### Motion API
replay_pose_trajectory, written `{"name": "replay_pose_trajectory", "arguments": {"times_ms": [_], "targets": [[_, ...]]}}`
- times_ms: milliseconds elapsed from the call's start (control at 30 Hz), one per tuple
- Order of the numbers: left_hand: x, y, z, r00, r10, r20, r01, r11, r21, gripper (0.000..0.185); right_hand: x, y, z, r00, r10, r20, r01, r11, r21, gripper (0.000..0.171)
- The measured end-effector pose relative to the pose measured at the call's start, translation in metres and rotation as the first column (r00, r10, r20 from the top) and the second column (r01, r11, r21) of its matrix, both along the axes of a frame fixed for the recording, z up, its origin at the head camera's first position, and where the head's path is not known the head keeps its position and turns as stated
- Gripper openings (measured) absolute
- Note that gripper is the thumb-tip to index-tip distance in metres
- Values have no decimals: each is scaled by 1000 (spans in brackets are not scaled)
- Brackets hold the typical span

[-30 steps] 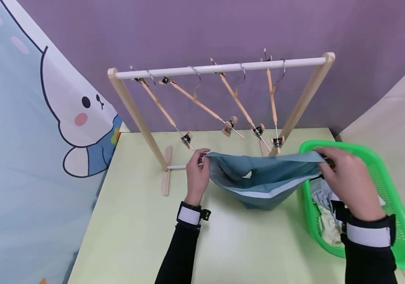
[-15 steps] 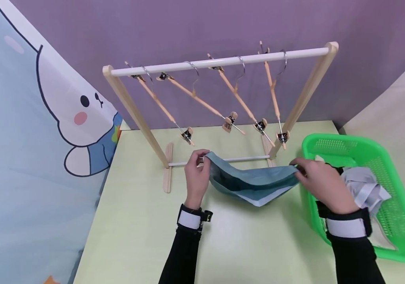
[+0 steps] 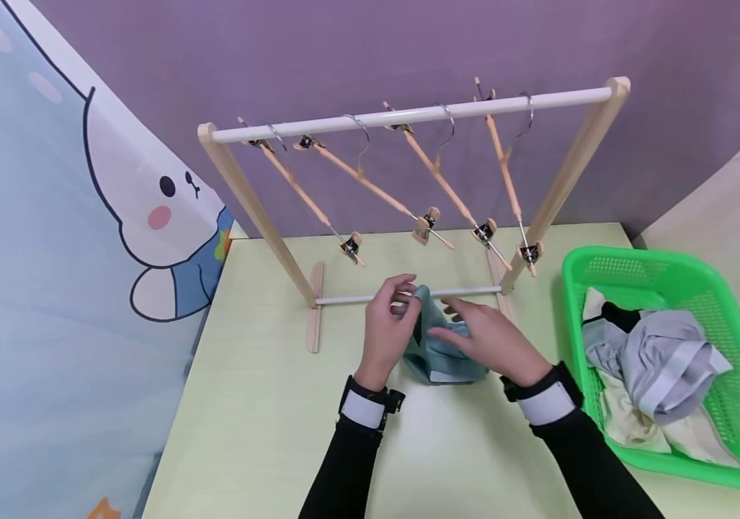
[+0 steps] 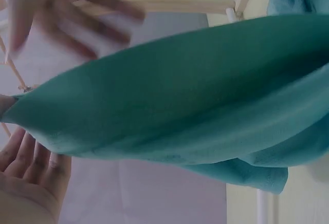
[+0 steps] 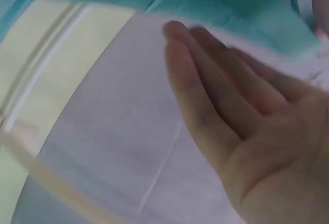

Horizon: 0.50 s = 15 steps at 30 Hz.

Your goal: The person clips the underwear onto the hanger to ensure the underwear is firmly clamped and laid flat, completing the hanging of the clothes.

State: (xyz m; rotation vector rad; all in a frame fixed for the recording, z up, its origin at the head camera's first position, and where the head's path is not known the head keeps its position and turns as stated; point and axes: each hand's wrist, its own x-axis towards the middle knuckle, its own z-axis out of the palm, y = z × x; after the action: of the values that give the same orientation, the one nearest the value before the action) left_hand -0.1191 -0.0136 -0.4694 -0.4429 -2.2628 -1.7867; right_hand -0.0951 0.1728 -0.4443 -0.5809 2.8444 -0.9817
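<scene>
My left hand (image 3: 390, 324) pinches the edge of a teal garment (image 3: 444, 357) with a white stripe, which hangs gathered over the table in front of the rack. The left wrist view shows the garment (image 4: 169, 90) stretching away from a corner between thumb and fingers, with its open side showing. My right hand (image 3: 496, 342) is at the garment's right side, thumb and fingers extended. Seen from the right wrist, that hand (image 5: 257, 126) has straight fingers close beneath the cloth and holds nothing.
Behind the hands stands a wooden rack with a white rail (image 3: 408, 117). Several wooden clip hangers (image 3: 372, 186) hang from it at a slant. On the right, a green basket (image 3: 726, 310) holds grey clothes (image 3: 668, 360) and cream clothes (image 3: 632, 418).
My right hand has let go of the garment's right end and moved left towards my left hand. The garment, spread between both hands before, has bunched up below the left hand.
</scene>
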Motion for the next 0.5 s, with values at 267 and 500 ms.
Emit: {"name": "replay_pose_trajectory", "arguments": {"times_ms": [267,500], "targets": [[5,7,-9,1000,-17,-22,17,1000,-3,25,-12,-27,-6,998,-38,-57,34,998,-55,19],[9,2,-25,1000,25,-3,-25,998,-55,29,-12,-21,-5,997,-63,-38,60,996,-73,11]]}}
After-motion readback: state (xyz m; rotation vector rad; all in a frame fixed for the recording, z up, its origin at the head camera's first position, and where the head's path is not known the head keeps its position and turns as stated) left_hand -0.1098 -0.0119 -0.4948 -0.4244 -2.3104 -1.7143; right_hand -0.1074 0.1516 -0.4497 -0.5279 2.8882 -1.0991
